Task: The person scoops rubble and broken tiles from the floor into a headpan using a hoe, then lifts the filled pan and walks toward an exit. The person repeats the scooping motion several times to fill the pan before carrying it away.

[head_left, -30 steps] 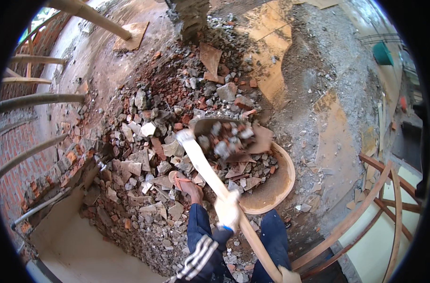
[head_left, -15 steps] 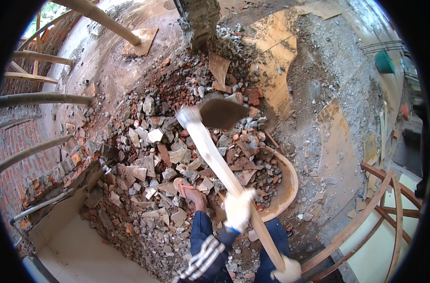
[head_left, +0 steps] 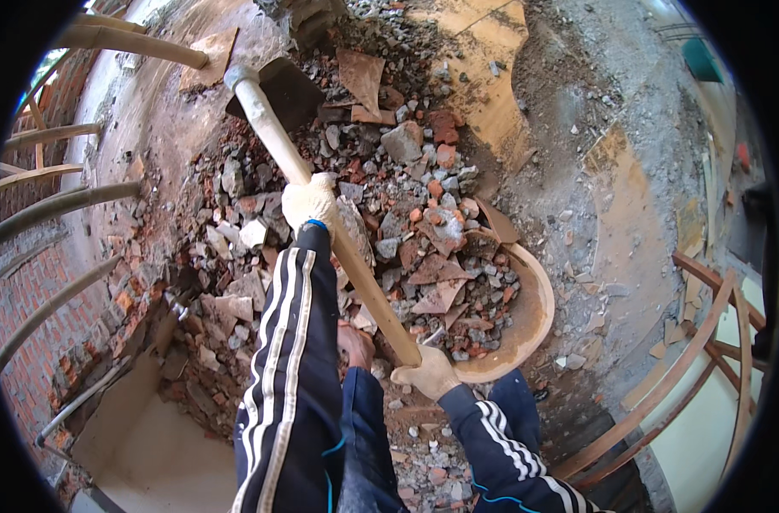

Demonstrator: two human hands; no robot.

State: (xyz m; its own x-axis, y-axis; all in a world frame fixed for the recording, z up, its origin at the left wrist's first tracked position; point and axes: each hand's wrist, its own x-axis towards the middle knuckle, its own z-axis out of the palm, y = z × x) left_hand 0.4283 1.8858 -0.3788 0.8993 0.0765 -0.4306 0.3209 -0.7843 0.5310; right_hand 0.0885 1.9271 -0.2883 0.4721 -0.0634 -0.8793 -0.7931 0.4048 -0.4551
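The hoe [head_left: 371,291] has swung forward: a half second ago its blade was near the middle of the frame, and now the dark blade [head_left: 289,92] is in the upper left, beyond most of the rubble [head_left: 398,144]. Both hands have moved up the picture with it. The left hand [head_left: 310,203], in an off-white glove, is clenched around the handle above the centre of the frame; the right hand [head_left: 428,374], also gloved, grasps the handle's butt end in the lower middle, where before it sat close to the bottom edge.

The basin [head_left: 541,299] lies right of centre, its curved rim bare along the right side while broken tile and stones [head_left: 441,295] fill its left part. A second ago the blade was over it with a blurred load of chunks; now it is well apart from the basin and shows no load on its visible face. So the work appears to be at the far reach of a stroke. Whether the blade's edge touches the debris, I cannot tell.
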